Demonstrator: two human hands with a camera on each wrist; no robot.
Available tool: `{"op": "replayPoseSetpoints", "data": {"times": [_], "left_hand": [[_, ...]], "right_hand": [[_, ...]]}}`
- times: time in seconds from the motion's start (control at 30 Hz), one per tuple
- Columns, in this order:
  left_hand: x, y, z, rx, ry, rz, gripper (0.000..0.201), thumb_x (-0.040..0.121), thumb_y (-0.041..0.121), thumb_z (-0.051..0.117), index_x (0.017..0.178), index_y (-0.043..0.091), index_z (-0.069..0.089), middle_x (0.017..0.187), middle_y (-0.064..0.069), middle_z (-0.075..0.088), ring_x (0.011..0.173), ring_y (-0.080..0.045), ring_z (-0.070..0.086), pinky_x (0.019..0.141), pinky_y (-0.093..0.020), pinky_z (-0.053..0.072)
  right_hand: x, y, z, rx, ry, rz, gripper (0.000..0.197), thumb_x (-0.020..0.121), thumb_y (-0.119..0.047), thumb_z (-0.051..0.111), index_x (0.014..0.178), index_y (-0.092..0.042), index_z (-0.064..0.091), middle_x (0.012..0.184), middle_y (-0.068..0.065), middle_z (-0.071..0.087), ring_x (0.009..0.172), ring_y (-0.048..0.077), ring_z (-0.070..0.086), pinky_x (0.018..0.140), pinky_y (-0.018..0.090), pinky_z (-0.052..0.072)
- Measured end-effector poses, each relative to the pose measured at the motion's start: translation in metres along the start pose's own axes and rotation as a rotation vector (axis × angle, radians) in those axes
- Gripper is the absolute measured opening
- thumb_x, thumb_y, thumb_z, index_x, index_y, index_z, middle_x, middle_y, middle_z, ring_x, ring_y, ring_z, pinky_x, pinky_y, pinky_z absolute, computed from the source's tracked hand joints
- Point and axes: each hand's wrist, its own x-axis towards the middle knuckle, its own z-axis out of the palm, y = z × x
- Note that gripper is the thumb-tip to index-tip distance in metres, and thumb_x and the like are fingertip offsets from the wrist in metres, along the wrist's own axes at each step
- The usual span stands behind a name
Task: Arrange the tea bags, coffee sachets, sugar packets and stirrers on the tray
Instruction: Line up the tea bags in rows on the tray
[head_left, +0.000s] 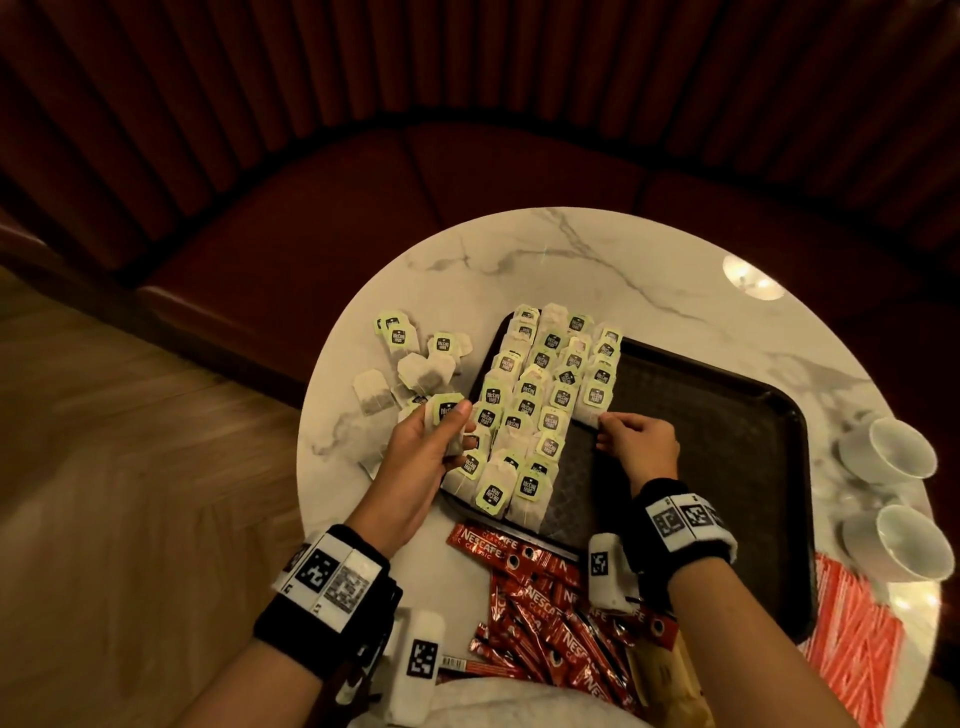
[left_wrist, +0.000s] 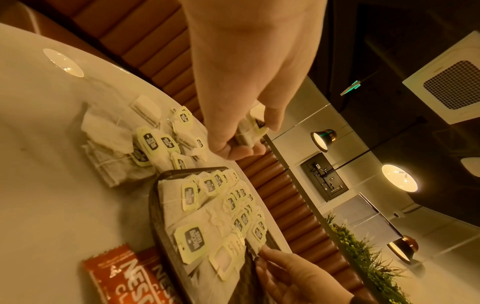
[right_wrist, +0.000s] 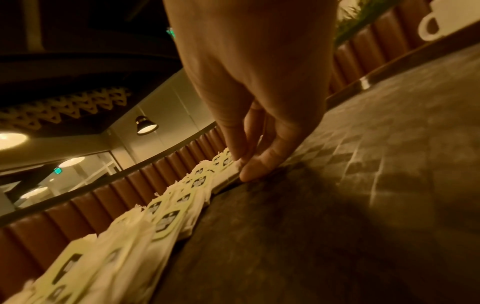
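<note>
A dark tray (head_left: 727, 415) lies on the round marble table (head_left: 571, 260). Rows of tea bags (head_left: 540, 395) with green tags cover its left part. My left hand (head_left: 431, 447) hovers over the tray's left rim and grips a small stack of tea bags (head_left: 445, 415), also seen pinched in the left wrist view (left_wrist: 253, 131). My right hand (head_left: 636, 441) rests on the tray and pinches the lower edge of a tea bag (head_left: 589, 410) in the rightmost row (right_wrist: 233, 164). Loose tea bags (head_left: 410, 369) lie left of the tray.
Red coffee sachets (head_left: 550, 613) are heaped at the table's near edge. Red-striped stirrers or packets (head_left: 852, 644) lie at the near right. Two white cups (head_left: 893, 452) (head_left: 904, 540) stand on their sides right of the tray. A red bench curves behind the table.
</note>
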Motion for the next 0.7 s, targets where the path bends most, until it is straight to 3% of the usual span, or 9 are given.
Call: {"op": "replayPoseSetpoints", "data": {"times": [0.2,0.37,0.43,0.57,0.7], "left_hand": [[-0.002,0.004,0.003,-0.019,-0.01,-0.024,0.009,0.096,0.021,0.056,0.099,0.014,0.063,0.082,-0.002,0.062,0.068,-0.005,0.06,0.064,-0.02,0.047],[-0.002,0.009,0.008,-0.154,-0.037,-0.077,0.012,0.101,0.012,0.043,0.103,0.013,0.055,0.085,-0.008,0.07,0.068,-0.014,0.068,0.065,-0.026,0.049],[-0.004,0.009,0.01,-0.154,-0.039,-0.046,0.013,0.102,0.01,0.041,0.105,0.012,0.054,0.086,-0.008,0.072,0.075,-0.016,0.07,0.068,-0.027,0.05],[-0.009,0.013,0.019,-0.088,-0.078,0.033,0.02,0.102,0.01,0.041,0.103,0.015,0.061,0.093,-0.002,0.076,0.086,-0.011,0.071,0.064,-0.019,0.052],[-0.012,0.013,0.024,-0.07,-0.119,0.072,0.02,0.099,0.012,0.046,0.104,0.016,0.065,0.102,0.0,0.074,0.096,-0.012,0.067,0.084,-0.028,0.05]], "right_hand": [[-0.001,-0.007,-0.007,-0.111,-0.03,-0.062,0.018,0.093,-0.018,0.067,0.103,-0.007,0.076,0.085,0.003,0.072,0.076,0.014,0.067,0.091,0.038,0.057],[-0.021,-0.012,-0.021,-0.093,-0.024,-0.133,0.017,0.098,-0.02,0.06,0.11,-0.014,0.071,0.095,0.003,0.072,0.082,0.014,0.068,0.09,0.036,0.057],[-0.035,-0.015,-0.022,-0.063,-0.086,-0.177,0.013,0.098,-0.021,0.06,0.105,-0.018,0.07,0.094,0.002,0.072,0.083,0.015,0.069,0.087,0.036,0.058],[-0.073,-0.029,-0.018,0.027,-0.264,-0.218,0.011,0.097,-0.026,0.061,0.101,-0.026,0.072,0.097,-0.003,0.073,0.092,0.013,0.069,0.082,0.027,0.055],[-0.111,-0.053,-0.006,0.038,-0.542,-0.301,0.028,0.089,-0.041,0.064,0.113,-0.028,0.068,0.103,-0.014,0.071,0.095,-0.001,0.065,0.078,0.019,0.052]]}}
